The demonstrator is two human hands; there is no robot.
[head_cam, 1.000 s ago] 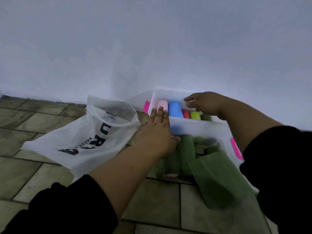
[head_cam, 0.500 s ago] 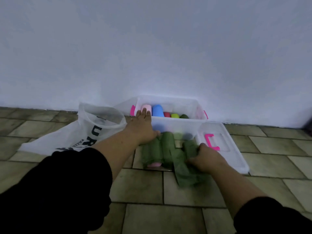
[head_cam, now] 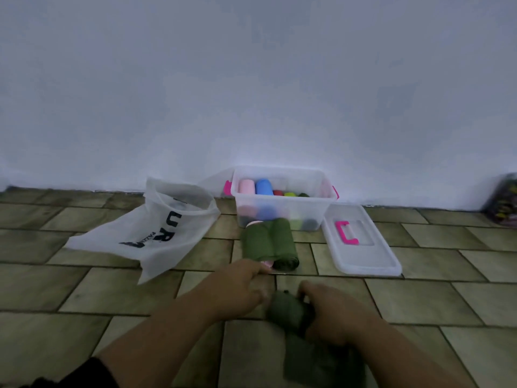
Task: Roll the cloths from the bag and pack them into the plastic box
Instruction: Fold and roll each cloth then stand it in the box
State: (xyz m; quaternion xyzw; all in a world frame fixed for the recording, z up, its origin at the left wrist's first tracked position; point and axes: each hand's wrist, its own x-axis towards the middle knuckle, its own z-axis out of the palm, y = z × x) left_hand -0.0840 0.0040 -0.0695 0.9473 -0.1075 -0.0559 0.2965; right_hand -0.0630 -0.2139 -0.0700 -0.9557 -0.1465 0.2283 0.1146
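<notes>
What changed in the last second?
The right hand left the plastic box, took hold of the loose green cloth and drew it back toward the person. The left hand came off the rolled green cloths to join it. Lid and bag stayed put.

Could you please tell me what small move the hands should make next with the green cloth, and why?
Probably roll the dark green cloth on toward the person: the right hand grips its rolled end, the left hand is beside it, and a flat stretch lies unrolled nearest the camera. Packing into the clear plastic box comes after.
</notes>
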